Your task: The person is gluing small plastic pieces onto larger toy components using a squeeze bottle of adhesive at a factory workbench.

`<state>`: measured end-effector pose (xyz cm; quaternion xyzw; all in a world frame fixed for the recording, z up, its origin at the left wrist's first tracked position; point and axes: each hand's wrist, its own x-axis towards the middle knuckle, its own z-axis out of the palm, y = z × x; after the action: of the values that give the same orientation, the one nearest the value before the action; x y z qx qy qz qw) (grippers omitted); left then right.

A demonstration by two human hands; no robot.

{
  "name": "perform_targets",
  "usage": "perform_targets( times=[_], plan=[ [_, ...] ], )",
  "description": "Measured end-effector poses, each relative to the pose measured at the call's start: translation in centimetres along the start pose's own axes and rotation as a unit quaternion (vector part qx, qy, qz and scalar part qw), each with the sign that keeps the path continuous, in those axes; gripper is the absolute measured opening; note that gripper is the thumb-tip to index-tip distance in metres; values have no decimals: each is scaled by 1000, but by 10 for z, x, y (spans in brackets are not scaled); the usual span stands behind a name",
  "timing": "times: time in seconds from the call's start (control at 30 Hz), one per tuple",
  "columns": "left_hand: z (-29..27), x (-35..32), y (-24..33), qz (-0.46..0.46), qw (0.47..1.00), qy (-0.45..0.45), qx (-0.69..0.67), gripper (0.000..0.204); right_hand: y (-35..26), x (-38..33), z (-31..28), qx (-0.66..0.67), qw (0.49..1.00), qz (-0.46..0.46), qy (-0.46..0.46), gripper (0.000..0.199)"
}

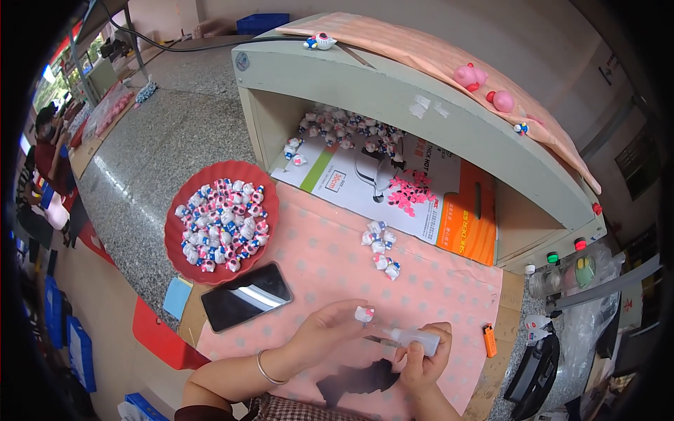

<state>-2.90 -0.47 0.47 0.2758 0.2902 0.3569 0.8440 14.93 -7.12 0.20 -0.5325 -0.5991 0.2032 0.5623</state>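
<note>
Between the fingertips of my left hand (pixel 324 331) is a small white figurine (pixel 364 314) with a pink spot. My right hand (pixel 426 359) is closed round a small whitish squeeze bottle (pixel 420 341), its nozzle pointing left toward the figurine. A thin metal tool (pixel 382 341) shows just below the nozzle; how it is held I cannot tell. Beyond my hands several similar figurines (pixel 380 242) in white and blue lie on the pink dotted cloth (pixel 319 242). A dark patch (pixel 358 382) lies on the cloth beneath my hands.
A red bowl (pixel 170 242) of figurines stands left, near a black phone (pixel 247 296) and a blue pad (pixel 177 298). Ahead is an open-fronted cabinet (pixel 393 91), with more figurines (pixel 351 130) and small pink pieces (pixel 411 193) inside. An orange lighter (pixel 489 340) lies right.
</note>
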Motion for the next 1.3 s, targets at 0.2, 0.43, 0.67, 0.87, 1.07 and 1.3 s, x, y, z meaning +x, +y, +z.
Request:
perform_targets(
  times=[0.2,0.43,0.67,0.87,1.07,1.3],
  plan=[
    [-1,-5,-1,-5,1000,2,30,33,-17,1,11,117,989,67,55,23],
    [-2,-8,-3,-4,999,-7,47,34,-8,-5,7,10,1000,-7,27,24],
    [-2,-8,-2,-12,998,-10,59,36,-6,-5,8,-2,1000,-12,16,24],
    [-1,-7,0,-11,998,-3,65,36,-7,-2,8,-15,1000,-16,-9,24],
    [-5,-5,-1,13,993,4,116,32,-4,-1,6,-16,1000,-18,-19,24],
    [-2,-3,4,22,989,10,149,32,-3,1,4,-21,999,-30,-8,24]
  ],
)
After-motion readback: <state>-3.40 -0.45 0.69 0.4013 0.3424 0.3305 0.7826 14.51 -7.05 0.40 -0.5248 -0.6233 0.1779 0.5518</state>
